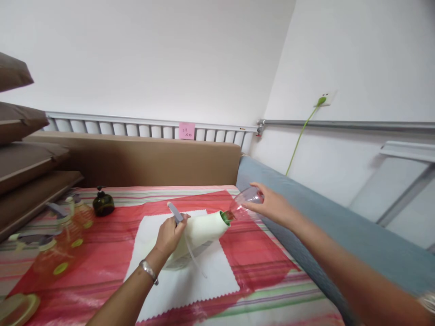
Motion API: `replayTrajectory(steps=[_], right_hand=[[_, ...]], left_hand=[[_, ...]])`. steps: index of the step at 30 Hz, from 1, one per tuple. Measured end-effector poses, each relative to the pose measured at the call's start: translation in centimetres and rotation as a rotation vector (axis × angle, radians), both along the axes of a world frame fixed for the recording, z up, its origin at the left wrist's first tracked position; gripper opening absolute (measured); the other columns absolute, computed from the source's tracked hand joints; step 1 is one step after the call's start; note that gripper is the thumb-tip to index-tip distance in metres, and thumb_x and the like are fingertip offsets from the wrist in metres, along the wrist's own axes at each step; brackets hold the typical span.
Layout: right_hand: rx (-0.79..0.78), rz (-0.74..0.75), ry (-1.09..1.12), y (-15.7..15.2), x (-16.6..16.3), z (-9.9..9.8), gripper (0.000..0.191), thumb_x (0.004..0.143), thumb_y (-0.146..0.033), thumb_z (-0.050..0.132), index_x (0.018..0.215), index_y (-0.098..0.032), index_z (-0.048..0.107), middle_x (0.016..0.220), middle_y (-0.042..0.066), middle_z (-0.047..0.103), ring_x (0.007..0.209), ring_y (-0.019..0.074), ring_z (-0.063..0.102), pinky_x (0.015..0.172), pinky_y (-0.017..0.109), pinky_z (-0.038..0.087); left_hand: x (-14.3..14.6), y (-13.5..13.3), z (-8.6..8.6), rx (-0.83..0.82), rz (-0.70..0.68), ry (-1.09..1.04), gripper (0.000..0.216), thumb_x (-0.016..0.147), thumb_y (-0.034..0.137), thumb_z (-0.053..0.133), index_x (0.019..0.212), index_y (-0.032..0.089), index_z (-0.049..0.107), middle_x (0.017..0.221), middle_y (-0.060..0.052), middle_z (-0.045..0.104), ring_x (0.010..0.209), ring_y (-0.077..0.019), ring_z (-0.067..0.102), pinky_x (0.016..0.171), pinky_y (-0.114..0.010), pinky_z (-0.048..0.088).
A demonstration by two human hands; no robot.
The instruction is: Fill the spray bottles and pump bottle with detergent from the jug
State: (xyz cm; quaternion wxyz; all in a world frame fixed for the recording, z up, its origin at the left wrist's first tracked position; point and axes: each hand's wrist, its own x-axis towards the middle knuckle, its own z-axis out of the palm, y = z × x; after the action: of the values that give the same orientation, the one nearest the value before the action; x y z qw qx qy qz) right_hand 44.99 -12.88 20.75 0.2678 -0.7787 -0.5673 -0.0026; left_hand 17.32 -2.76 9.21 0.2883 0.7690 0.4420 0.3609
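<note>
Lying tilted over a white zigzag-edged sheet [217,285] is a pale cream, tapered container [207,226] with a green inner mouth facing right. My left hand [171,235] is closed at its left part, gripping a grey-and-white pump head [175,212]. A thin clear tube [195,256] hangs below that hand, across the container. In my right hand [268,203] is a clear, rounded plastic vessel [246,199], tipped toward the container. Its narrow end meets or nearly meets the green mouth, where something reddish-brown shows. The container's far end is partly hidden by my left hand.
Several clear spray bottles with yellow labels [61,268] stand at the left, near a dark green pump bottle [103,203]. Brown cushions [23,158] are stacked beside them. A blue padded edge [322,222] borders the red striped cover [258,253] at the right.
</note>
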Motion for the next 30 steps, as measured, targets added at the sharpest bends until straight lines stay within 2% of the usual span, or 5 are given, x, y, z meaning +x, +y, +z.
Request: replayTrajectory(steps=[6,10,13,17,30], right_hand=[[-0.055,0.026,-0.216,0.5,-2.1,1.5,0.075,0.066,-0.056,0.060,0.129,-0.022,0.040,0.110,0.011,0.057,0.093,0.0267,0.058,0.078,0.035,0.044],[-0.085,0.055,-0.378,0.6,-4.6,2.2,0.076,0.062,-0.053,0.063,0.130,-0.025,0.041,0.104,0.011,0.057,0.091,0.0289,0.056,0.070,0.034,0.042],[-0.100,0.117,-0.490,0.9,-6.8,2.5,0.074,0.062,-0.048,0.065,0.129,-0.029,0.043,0.107,0.011,0.054,0.094,0.0314,0.052,0.067,0.034,0.040],[-0.117,0.211,-0.587,1.3,-8.9,2.6,0.069,0.063,-0.038,0.063,0.128,-0.028,0.044,0.108,0.011,0.053,0.094,0.0293,0.049,0.067,0.033,0.038],[-0.071,0.220,-0.618,1.6,-8.3,1.3,0.069,0.066,-0.036,0.061,0.132,-0.028,0.040,0.116,0.013,0.049,0.100,0.0306,0.046,0.071,0.034,0.041]], left_hand=[[0.0,-0.2,0.4,0.002,0.020,-0.017,0.052,0.085,0.053,0.031,0.094,0.020,0.069,0.088,-0.009,0.071,0.087,-0.0265,0.063,0.074,-0.031,0.042],[0.1,-0.4,0.5,-0.002,0.009,-0.035,0.049,0.084,0.052,0.034,0.090,0.020,0.070,0.088,-0.010,0.072,0.087,-0.0275,0.063,0.074,-0.032,0.042],[0.2,-0.5,0.5,-0.003,0.011,-0.049,0.044,0.083,0.050,0.037,0.085,0.021,0.071,0.081,-0.008,0.072,0.085,-0.0268,0.064,0.073,-0.030,0.041],[0.0,-0.7,0.6,-0.001,0.024,-0.060,0.042,0.083,0.048,0.039,0.083,0.021,0.070,0.075,-0.007,0.071,0.081,-0.0257,0.065,0.069,-0.029,0.041],[0.0,-0.9,0.4,-0.016,0.027,-0.092,0.040,0.082,0.048,0.041,0.080,0.020,0.070,0.076,-0.008,0.071,0.083,-0.0271,0.064,0.068,-0.029,0.040]])
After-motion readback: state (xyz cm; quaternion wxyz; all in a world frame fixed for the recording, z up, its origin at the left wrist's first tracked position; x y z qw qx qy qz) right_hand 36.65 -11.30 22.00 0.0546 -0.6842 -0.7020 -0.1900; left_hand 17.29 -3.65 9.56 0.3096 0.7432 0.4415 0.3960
